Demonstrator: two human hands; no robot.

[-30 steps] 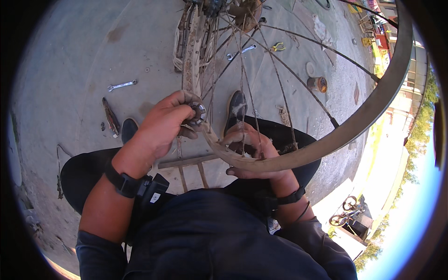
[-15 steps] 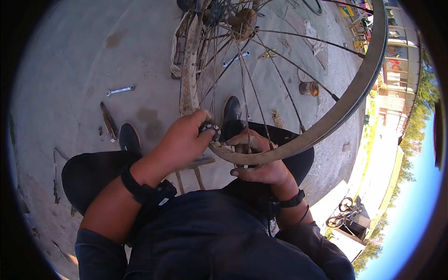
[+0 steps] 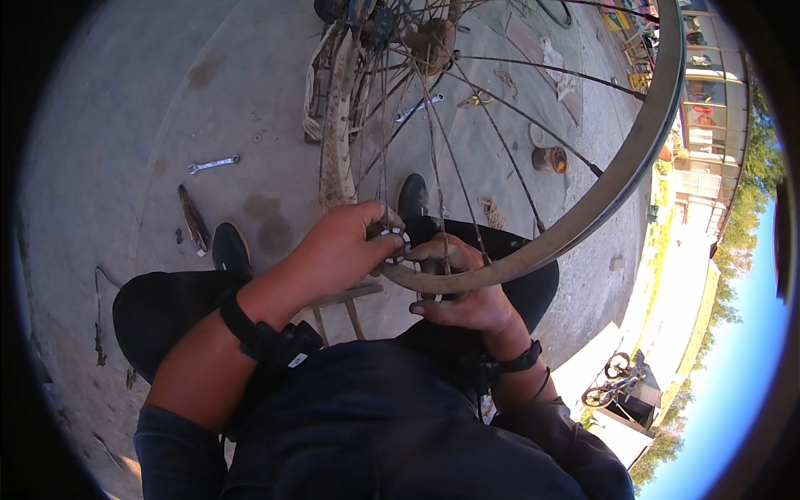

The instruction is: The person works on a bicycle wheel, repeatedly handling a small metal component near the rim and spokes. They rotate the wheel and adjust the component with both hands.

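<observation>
Spoke tightening is judged in hand: a round spoke wrench [image 3: 392,244] is pinched by the left hand [image 3: 337,250] (grip clamped), the bicycle rim [image 3: 583,225] clasped by the right hand [image 3: 462,292]; a small, steady turn is called for next.

Bare metal bicycle wheel rim [image 3: 621,179], dull grey, tireless, held upright over the lap, thin spokes [image 3: 500,137] running up to a rusty hub [image 3: 433,40]. Small round spoke wrench [image 3: 394,244], black with white notches, pressed against the rim's lowest arc, gripped between fingers.
</observation>
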